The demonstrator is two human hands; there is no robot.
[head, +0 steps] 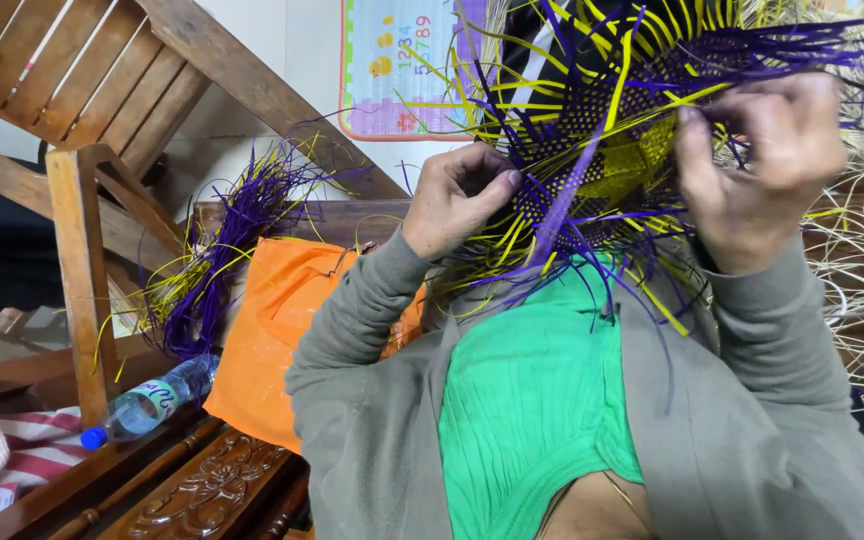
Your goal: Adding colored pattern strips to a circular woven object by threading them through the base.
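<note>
Left hand [452,200] and right hand [762,165] pinch strands of a half-woven purple-and-yellow strip mat [602,150]; behind hangs a pastel rectangular wall chart [392,70]; a blue-capped clear plastic bottle [147,403] lies lower left.

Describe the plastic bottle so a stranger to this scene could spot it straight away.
Start at the slatted wooden chair on the left and follow its upright leg down. The plastic bottle lies on its side beside that leg, just left of the orange cushion and below a bundle of purple and yellow strips. It alone is clear, with a blue cap.

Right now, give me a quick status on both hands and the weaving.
Left hand pinching strips. Right hand gripping woven piece. Loose purple and yellow strips hang over it.
</note>
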